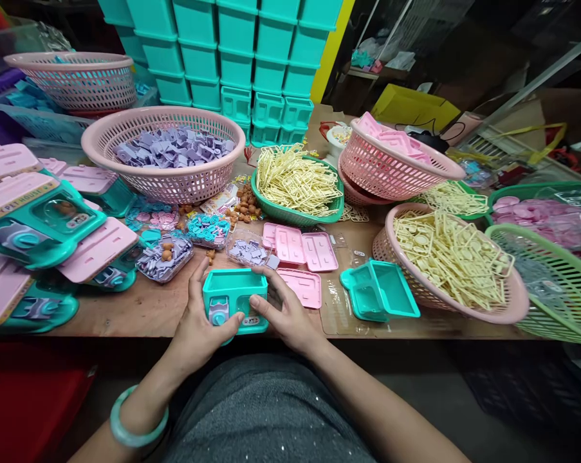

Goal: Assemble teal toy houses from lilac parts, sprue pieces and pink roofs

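A teal plastic toy house body (pixel 235 283), open at the top, is held between my two hands at the table's front edge. On its front show a lilac fitting with a blue knob and a small window with a sticker. My left hand (pixel 198 315) grips its left side, thumb across the front. Round its right side closes my right hand (pixel 283 308), with the thumb near the window. Just right of it lie several pink lid pieces (pixel 305 287). Another teal house body (pixel 379 290) rests farther right on the table.
At left, finished-looking houses with pink lids (pixel 97 247) are piled up. Behind stand a pink basket of lilac parts (pixel 174 145) and a green basket of cream pieces (pixel 297 183). A pink basket of cream parts (pixel 454 257) is at right. Stacked teal bodies (pixel 232 38) rise at the back.
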{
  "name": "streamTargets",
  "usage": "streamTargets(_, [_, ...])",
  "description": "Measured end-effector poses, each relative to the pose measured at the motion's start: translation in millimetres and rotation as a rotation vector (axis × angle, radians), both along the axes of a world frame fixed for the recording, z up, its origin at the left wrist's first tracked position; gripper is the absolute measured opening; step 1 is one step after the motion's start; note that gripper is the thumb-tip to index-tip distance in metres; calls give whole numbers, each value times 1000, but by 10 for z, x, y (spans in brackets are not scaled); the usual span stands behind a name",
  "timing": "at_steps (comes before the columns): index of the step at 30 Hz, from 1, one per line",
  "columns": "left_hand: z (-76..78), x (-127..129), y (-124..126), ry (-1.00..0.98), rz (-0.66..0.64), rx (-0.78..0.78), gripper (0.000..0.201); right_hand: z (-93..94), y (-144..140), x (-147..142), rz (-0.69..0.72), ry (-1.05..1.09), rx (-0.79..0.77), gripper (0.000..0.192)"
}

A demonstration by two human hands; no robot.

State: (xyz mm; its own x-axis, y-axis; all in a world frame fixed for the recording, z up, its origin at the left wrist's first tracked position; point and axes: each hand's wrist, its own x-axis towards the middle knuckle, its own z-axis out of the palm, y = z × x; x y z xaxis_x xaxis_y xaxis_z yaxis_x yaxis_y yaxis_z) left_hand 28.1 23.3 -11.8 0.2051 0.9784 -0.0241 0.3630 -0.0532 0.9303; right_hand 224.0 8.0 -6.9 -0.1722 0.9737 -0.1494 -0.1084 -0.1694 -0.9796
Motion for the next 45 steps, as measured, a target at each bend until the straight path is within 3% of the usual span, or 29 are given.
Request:
streamTargets(6, [34,-138,55,-117,-140,-171,124,12,70,53,72,81,-17,66])
streamTargets(12, [50,-183,98,-128,-167,-178,122,32,101,127,80,114,-10,69])
streamTargets(19, [64,-59,5,27,-8,3,107,-22,29,101,128,50,57,65])
streamTargets(23, [-45,-27,-61,81,17,140,97,-63,20,81,116,-140,219,62])
streamTargets(26, [-182,-28,-95,100,10,218,97,-100,35,122,174,-332,358,84])
streamTargets(28, [-249,-47,-101,116,-29,223,107,-124,43,167,220,-434,437,101])
streamTargets(30, [-280,-78,-90,126,-86,215,118,-142,50,211,234,-492,514,106])
streamTargets(34, [-294,-122,-38,127,-138,268,123,-135,80,248,224,-574,625,97])
streamTargets(41, [-401,-49,-44,205,11,371,115,-72,55,147,134,-698,705,89])
streamTargets(45, [-425,-24,-41,184,25,375,109,-131,22,127,116,-719,696,89])
